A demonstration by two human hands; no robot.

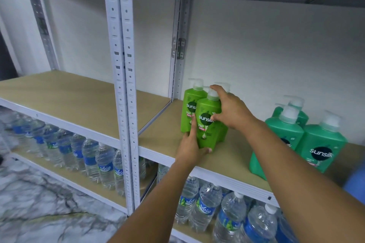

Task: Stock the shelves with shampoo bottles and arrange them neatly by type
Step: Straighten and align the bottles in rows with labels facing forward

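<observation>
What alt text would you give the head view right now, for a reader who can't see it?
Both hands hold the front light-green Sunsilk pump bottle on a wooden shelf: the left hand at its base, the right hand near its pump. More light-green bottles stand behind it, darker green Sunsilk bottles to the right, and water bottles fill the shelf below.

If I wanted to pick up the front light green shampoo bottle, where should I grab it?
Probably round the flat body of the front light green bottle, coming from the open front of the shelf. Its pump top is narrow, and other bottles stand close behind. The left hand and right hand already hold its sides.
</observation>
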